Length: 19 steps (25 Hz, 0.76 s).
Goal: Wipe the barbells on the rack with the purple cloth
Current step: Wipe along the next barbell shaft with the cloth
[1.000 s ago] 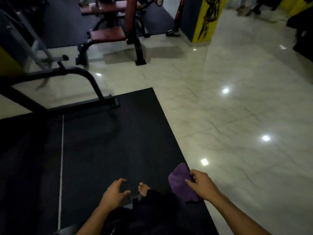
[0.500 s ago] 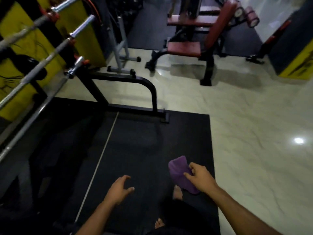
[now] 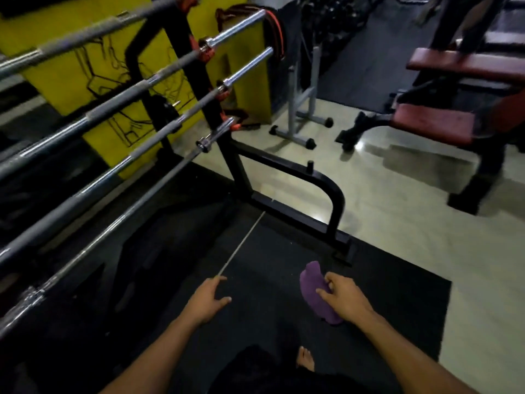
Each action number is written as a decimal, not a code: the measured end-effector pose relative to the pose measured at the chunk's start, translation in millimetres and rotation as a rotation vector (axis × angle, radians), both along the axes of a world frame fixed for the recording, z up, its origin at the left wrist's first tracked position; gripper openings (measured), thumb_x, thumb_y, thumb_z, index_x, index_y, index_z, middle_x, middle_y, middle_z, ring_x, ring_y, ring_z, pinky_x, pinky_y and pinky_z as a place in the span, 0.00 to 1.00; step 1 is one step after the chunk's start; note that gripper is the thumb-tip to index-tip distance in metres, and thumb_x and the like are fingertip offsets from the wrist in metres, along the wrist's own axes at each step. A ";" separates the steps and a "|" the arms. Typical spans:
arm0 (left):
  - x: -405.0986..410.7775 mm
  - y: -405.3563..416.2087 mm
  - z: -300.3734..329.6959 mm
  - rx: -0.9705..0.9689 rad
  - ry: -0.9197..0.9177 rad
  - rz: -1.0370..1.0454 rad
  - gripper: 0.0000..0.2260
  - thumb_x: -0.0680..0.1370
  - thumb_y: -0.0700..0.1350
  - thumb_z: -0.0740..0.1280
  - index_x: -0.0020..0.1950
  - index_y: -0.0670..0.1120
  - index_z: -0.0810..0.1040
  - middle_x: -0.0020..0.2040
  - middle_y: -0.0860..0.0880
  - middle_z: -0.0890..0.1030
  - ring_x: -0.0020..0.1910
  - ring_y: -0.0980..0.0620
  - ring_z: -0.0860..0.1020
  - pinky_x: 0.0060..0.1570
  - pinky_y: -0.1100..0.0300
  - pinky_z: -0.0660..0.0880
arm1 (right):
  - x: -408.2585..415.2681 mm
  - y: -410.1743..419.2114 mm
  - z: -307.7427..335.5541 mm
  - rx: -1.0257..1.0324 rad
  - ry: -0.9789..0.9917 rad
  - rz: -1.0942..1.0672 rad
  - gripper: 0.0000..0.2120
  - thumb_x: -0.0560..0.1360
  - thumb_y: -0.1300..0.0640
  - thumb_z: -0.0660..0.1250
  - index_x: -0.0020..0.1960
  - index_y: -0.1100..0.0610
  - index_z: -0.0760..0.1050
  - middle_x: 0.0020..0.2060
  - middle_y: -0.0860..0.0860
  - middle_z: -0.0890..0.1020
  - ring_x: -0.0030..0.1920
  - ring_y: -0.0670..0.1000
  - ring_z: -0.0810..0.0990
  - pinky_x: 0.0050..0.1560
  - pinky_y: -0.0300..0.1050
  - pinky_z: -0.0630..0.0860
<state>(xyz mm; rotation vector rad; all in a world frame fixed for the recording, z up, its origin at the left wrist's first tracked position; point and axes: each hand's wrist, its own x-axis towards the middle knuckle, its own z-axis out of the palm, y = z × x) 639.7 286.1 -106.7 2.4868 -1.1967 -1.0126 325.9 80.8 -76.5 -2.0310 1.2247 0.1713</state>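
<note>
Purple cloth (image 3: 318, 291) is held in the right hand (image 3: 345, 297), low in the frame and right of centre, above the black floor mat (image 3: 383, 302). The fingers and thumb curl round the bunched fabric. The bundle's long axis runs from upper left to lower right, with one rounded end pointing up toward the rack foot and the other end showing below the hand.

The left hand (image 3: 206, 301) is held out over the mat, fingers relaxed and slightly spread, gripping nothing. It is apart from the cloth and apart from the bars.

Steel barbells (image 3: 136, 115) lie on the black rack (image 3: 199, 89) at the left. They are stacked one above another, roughly parallel. Each long axis runs diagonally from the lower left edge to the upper right, with the chromed sleeve ends pointing up and right, past the rack upright. Orange-red collars (image 3: 206, 51) sit near those ends. The curved rack foot (image 3: 326, 191) rests at the mat's edge.

A yellow wall panel (image 3: 71, 69) stands behind the bars. A red padded bench (image 3: 434, 129) stands at the right on the pale tiled floor (image 3: 397, 223). One bare foot (image 3: 305, 361) shows at the bottom.
</note>
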 end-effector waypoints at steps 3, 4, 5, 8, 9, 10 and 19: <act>22.1 -35.8 4.0 -0.105 0.055 0.157 0.26 0.75 0.51 0.75 0.71 0.52 0.72 0.67 0.48 0.76 0.65 0.52 0.75 0.63 0.61 0.71 | 37.2 -51.3 9.0 -0.042 -0.001 0.075 0.11 0.77 0.47 0.70 0.42 0.50 0.71 0.35 0.47 0.78 0.36 0.46 0.78 0.38 0.47 0.74; 29.8 -51.5 4.8 -0.126 0.076 0.174 0.25 0.75 0.51 0.74 0.70 0.52 0.72 0.67 0.49 0.76 0.66 0.53 0.75 0.63 0.62 0.70 | 53.3 -71.6 11.9 -0.055 -0.010 0.100 0.11 0.77 0.47 0.70 0.41 0.50 0.71 0.34 0.47 0.78 0.35 0.46 0.77 0.38 0.46 0.74; 37.8 -68.2 5.4 -0.152 0.096 0.186 0.25 0.75 0.51 0.74 0.70 0.52 0.72 0.67 0.49 0.76 0.66 0.53 0.75 0.62 0.63 0.69 | 69.8 -91.5 16.3 -0.058 -0.030 0.139 0.11 0.77 0.47 0.70 0.41 0.50 0.71 0.33 0.47 0.77 0.35 0.46 0.76 0.37 0.45 0.73; 74.2 -123.3 5.4 -0.241 0.158 0.219 0.26 0.75 0.50 0.75 0.71 0.52 0.71 0.67 0.50 0.76 0.65 0.55 0.75 0.61 0.66 0.68 | 127.5 -147.2 29.4 -0.083 -0.082 0.305 0.10 0.78 0.48 0.69 0.42 0.50 0.72 0.34 0.45 0.76 0.35 0.46 0.75 0.40 0.46 0.74; 86.6 -143.1 8.4 -0.280 0.193 0.218 0.27 0.75 0.51 0.75 0.71 0.53 0.71 0.68 0.51 0.75 0.67 0.56 0.74 0.62 0.66 0.68 | 145.7 -164.4 34.5 -0.101 -0.092 0.377 0.08 0.78 0.48 0.68 0.45 0.50 0.74 0.36 0.44 0.76 0.37 0.45 0.76 0.43 0.47 0.75; 97.9 -163.8 15.1 -0.318 0.230 0.206 0.28 0.74 0.52 0.76 0.72 0.55 0.69 0.68 0.52 0.74 0.68 0.57 0.73 0.63 0.65 0.68 | 163.6 -180.9 41.0 -0.126 -0.103 0.452 0.07 0.79 0.47 0.67 0.49 0.51 0.75 0.40 0.43 0.77 0.40 0.45 0.76 0.46 0.46 0.76; 212.3 -356.2 111.5 -0.491 0.477 -0.097 0.32 0.71 0.53 0.79 0.72 0.56 0.71 0.65 0.56 0.79 0.65 0.60 0.76 0.68 0.58 0.72 | 328.4 -323.4 146.4 -0.231 -0.306 0.692 0.09 0.82 0.47 0.63 0.56 0.51 0.76 0.49 0.41 0.77 0.50 0.41 0.74 0.53 0.36 0.70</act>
